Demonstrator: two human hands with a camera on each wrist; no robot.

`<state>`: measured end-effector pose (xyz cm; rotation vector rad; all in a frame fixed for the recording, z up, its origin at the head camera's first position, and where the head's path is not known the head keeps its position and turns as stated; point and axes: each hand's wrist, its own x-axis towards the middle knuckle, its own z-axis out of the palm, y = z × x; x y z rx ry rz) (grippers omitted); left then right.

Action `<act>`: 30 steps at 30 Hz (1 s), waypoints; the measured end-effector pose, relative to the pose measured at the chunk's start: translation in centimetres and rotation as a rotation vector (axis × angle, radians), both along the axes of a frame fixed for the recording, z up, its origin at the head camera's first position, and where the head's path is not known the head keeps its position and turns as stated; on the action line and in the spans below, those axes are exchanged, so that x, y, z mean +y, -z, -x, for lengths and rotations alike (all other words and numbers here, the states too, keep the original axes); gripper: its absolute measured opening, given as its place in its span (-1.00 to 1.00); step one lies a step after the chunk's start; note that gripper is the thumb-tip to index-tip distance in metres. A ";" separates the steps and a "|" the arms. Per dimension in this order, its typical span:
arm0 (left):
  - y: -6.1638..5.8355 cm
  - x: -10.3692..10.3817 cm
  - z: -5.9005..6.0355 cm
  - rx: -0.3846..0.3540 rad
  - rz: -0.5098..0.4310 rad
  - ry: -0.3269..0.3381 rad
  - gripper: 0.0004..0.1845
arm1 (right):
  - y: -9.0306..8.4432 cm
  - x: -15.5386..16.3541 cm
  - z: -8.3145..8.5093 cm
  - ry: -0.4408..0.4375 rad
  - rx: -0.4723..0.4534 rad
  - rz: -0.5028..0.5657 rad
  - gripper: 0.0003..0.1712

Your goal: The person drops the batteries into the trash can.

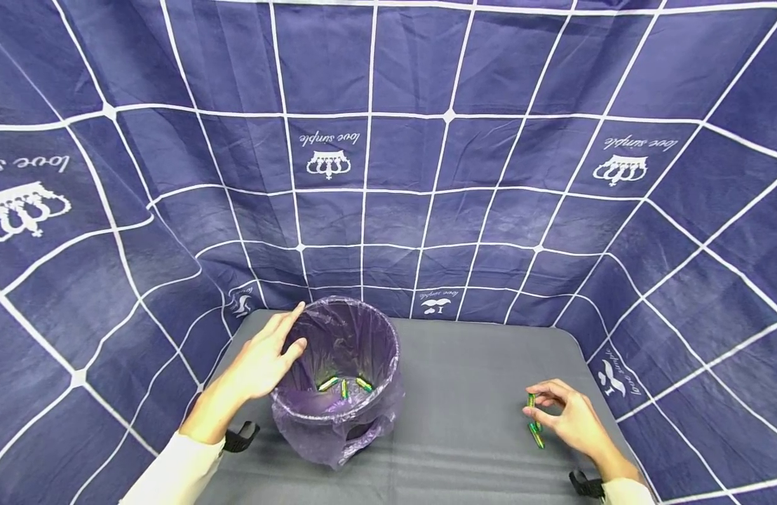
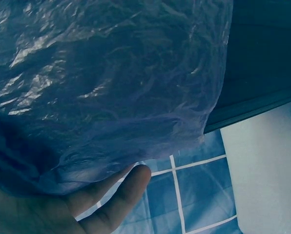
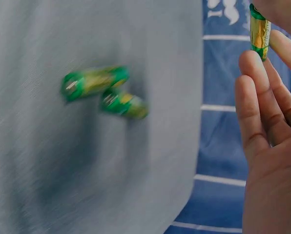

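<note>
My right hand (image 1: 568, 414) pinches a green and gold battery (image 3: 260, 34) between thumb and fingertips, above the table. Below it, two similar batteries (image 3: 94, 82) lie against each other on the grey surface, blurred in the right wrist view. On the left stands a round bin (image 1: 338, 415) lined with a thin purple plastic bag (image 1: 341, 326). Three batteries (image 1: 344, 389) lie at its bottom. My left hand (image 1: 262, 361) rests at the bin's left rim with its fingers extended; in the left wrist view its fingers (image 2: 131, 192) lie along the crinkled bag.
The grey tabletop (image 1: 464, 393) spans the space between the bin and the right hand. Dark blue cloth (image 1: 401, 161) with white grid lines hangs behind the table and at both sides. The bag's loose edge drapes down outside the bin.
</note>
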<state>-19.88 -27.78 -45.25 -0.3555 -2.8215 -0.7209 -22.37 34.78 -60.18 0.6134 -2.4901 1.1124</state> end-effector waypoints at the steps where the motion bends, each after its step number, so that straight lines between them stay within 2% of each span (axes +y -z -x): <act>1: 0.1 0.0 0.0 0.000 -0.001 0.000 -0.25 | -0.3 -0.4 0.2 -0.005 0.007 -0.007 -0.49; 11: 0.1 -0.3 0.1 -0.002 0.000 -0.006 -0.25 | -3.3 -3.9 1.8 -0.066 0.023 -0.006 -0.50; 19: 0.0 -0.2 0.3 -0.007 0.002 -0.002 -0.25 | -5.0 -6.5 2.8 -0.072 0.047 -0.042 -0.50; 30: 0.1 -0.1 0.0 0.001 -0.006 0.004 -0.25 | -7.4 -11.0 4.5 -0.149 0.047 -0.022 -0.54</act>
